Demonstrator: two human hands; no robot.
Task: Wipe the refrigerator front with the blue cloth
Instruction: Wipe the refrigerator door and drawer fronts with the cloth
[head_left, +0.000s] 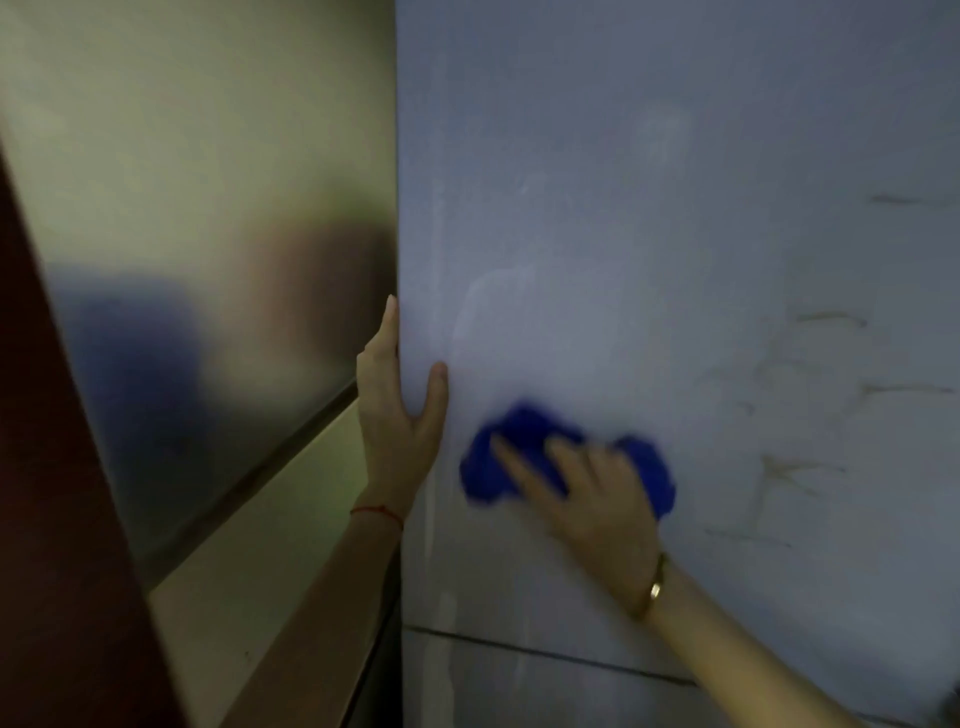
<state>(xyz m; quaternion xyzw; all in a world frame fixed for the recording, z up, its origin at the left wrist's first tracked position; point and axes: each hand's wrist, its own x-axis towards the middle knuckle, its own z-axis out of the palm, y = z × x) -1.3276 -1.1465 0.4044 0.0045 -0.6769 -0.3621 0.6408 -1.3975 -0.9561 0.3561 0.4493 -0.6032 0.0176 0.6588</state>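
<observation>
One blue cloth (524, 441), vivid royal blue, bunched and motion-blurred, lying against the pale grey refrigerator front (675, 234) in its lower middle, above one dark horizontal seam (545, 656). Two hands: right hand (587, 499) with fingers spread flat, pressing the cloth to the panel, one gold bracelet (655, 587) at the wrist; left hand (400, 410) wrapped around the panel's left edge, thumb on the front, one red string (378, 512) at the wrist. No legible brand, label or writing; faint smears mark the surface.
</observation>
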